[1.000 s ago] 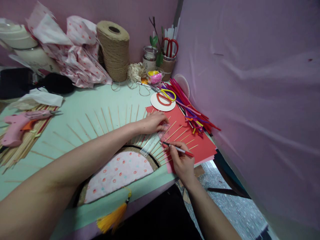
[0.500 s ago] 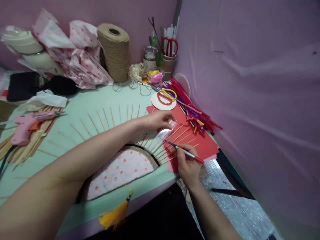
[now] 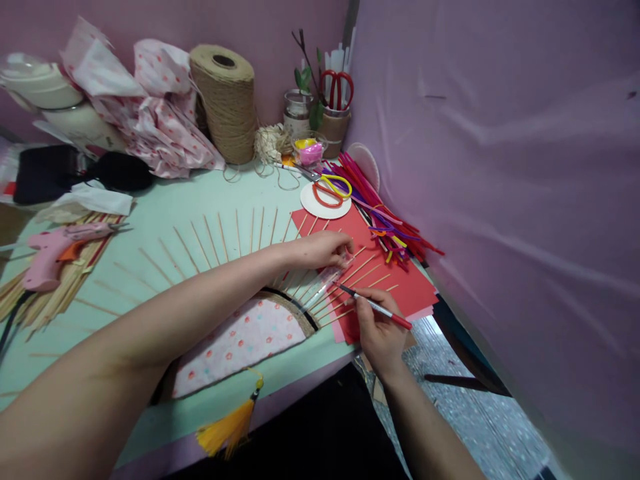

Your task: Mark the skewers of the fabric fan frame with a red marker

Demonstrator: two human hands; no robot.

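Note:
My left hand (image 3: 333, 249) is closed on the upper end of a clear ruler (image 3: 320, 287), which lies along the thin wooden sticks at the right of the fan. In my right hand (image 3: 381, 327) is a red and white marker pen (image 3: 383, 309), its dark tip near a stick beside the ruler. The half-round fan (image 3: 240, 340) has flower-patterned fabric, a twine band and a black edge, and several sticks (image 3: 200, 241) spread out from it. My left forearm hides part of the fan and sticks. A yellow tassel (image 3: 230, 423) hangs at its lower edge.
Red paper (image 3: 410, 280) lies under the right-hand sticks. Behind it are scissors (image 3: 330, 190) on a white disc and colourful pipe cleaners (image 3: 385, 213). A twine spool (image 3: 225, 107) stands at the back. On the left, a pink glue gun (image 3: 55, 253) rests on bundled sticks.
My left hand has turned slightly, and the ruler it holds has shifted and tilted. My right hand with the marker pen has moved a little to the right. The view has shifted slightly.

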